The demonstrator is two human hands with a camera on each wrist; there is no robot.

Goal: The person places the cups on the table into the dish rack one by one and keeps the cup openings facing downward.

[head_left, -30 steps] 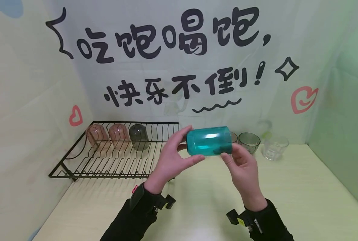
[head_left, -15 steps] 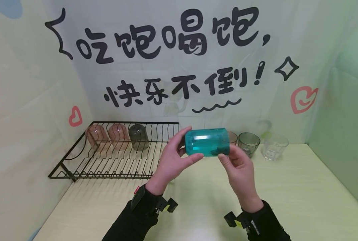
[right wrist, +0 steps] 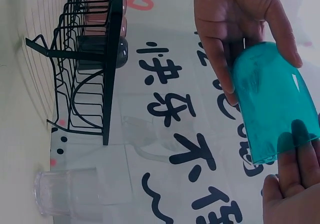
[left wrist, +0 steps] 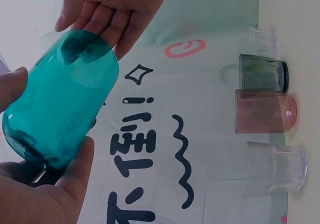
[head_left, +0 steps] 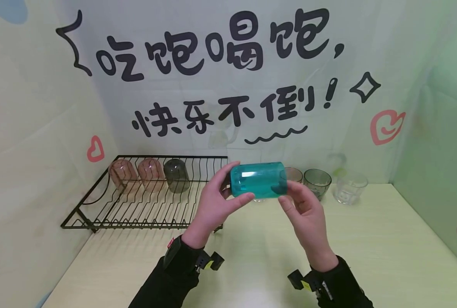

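A teal drinking glass (head_left: 257, 179) lies sideways in the air between both hands, its closed base toward the left and its rim toward the right. The left hand (head_left: 218, 196) grips it around the base end, thumb along the front. At the rim, the right hand (head_left: 307, 214) pinches the wall; in the right wrist view its fingertips (right wrist: 295, 129) show dark through the teal glass (right wrist: 272, 94). Left-hand fingers (right wrist: 220, 59) wrap the base there. In the left wrist view the glass (left wrist: 65, 94) is tilted, with the right hand (left wrist: 120, 9) at its rim.
A black wire rack (head_left: 136, 224) stands at the left, bearing two pink glasses (head_left: 151, 173) and a grey glass (head_left: 177, 175), upside down. Behind the hands on the pale table (head_left: 259, 256) stand a pink glass (left wrist: 262, 111), a dark grey glass (head_left: 317, 182) and clear glasses (head_left: 351, 188).
The teal glass and both hands have shifted slightly left. The glass stays horizontal, held at both ends throughout.
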